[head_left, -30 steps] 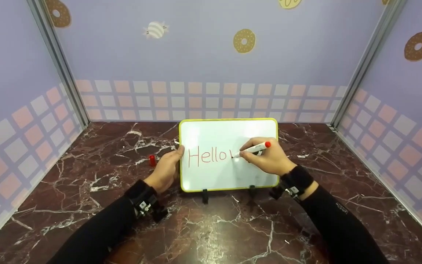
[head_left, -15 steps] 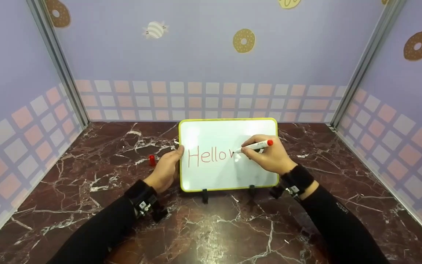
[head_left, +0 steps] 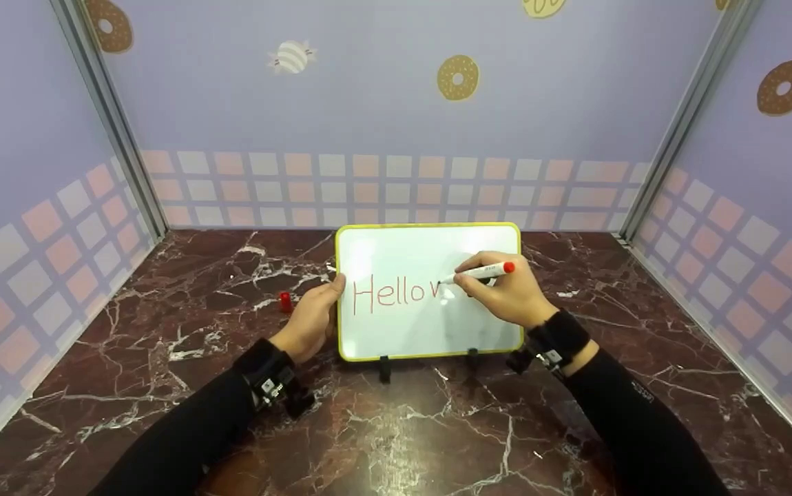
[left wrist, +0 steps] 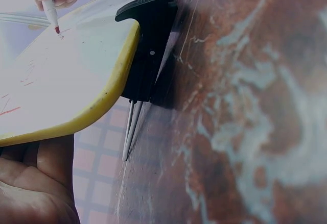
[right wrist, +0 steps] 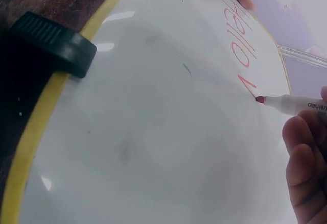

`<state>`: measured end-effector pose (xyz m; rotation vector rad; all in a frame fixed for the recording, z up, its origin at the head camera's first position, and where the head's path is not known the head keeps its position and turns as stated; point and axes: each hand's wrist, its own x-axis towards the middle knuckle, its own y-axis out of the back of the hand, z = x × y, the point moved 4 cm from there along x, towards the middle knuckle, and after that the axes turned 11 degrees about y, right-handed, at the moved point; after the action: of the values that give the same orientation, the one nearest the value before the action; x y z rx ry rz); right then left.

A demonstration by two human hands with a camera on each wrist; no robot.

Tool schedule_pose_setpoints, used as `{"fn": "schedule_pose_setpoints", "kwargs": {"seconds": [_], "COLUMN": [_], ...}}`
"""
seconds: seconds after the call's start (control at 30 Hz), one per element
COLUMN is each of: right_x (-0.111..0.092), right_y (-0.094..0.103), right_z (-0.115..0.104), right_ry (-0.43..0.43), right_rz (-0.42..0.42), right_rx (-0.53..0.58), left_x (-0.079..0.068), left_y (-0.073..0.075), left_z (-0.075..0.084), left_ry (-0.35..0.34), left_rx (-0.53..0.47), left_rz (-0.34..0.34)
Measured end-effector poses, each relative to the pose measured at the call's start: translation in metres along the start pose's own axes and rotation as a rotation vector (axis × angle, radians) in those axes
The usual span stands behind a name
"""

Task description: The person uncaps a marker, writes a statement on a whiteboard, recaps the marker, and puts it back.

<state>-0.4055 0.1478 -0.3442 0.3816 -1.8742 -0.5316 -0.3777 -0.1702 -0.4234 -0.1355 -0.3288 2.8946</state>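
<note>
A whiteboard (head_left: 403, 251) with a yellow rim leans upright on a black stand (left wrist: 149, 45) whose clips hook over its lower edge. My left hand (head_left: 308, 318) grips the board's left edge, thumb at the front and fingers behind. In my right hand (head_left: 512, 293) I pinch a white marker (right wrist: 291, 104) with a red end, its red tip touching the board. Red writing (head_left: 388, 293) reads "Hello", followed by a stroke shaped like a "v". A red marker cap (head_left: 285, 302) stands on the table left of the board.
The table (head_left: 396, 441) is dark red marble with white veins. Behind it rises a lilac wall (head_left: 368, 117) with printed doughnuts and a checked band. Side walls with metal corner posts (head_left: 117, 124) enclose it left and right.
My right hand has moved the marker slightly right and up, drawing the rising stroke of the "v". My left hand and the board have stayed put.
</note>
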Motion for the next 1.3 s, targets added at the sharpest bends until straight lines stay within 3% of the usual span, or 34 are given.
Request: {"fn": "schedule_pose_setpoints", "kwargs": {"seconds": [0.33,1.1,1.3], "right_x": [0.0004,-0.0019,-0.0028], "right_y": [0.0003,-0.0020,-0.0030], "right_z": [-0.0003,-0.0003,0.0020], "right_ry": [-0.009,0.011,0.005], "right_rz": [0.012,-0.014,-0.041], "right_rx": [0.012,0.024,0.045], "left_x": [-0.0005,0.0003,0.0005], "left_y": [0.0008,-0.0001,0.0002], "left_z": [-0.0007,-0.0009,-0.0007], "left_ry": [0.000,0.001,-0.004], "left_rx": [0.013,-0.004,0.000], "left_rz": [-0.031,0.001,-0.020]}}
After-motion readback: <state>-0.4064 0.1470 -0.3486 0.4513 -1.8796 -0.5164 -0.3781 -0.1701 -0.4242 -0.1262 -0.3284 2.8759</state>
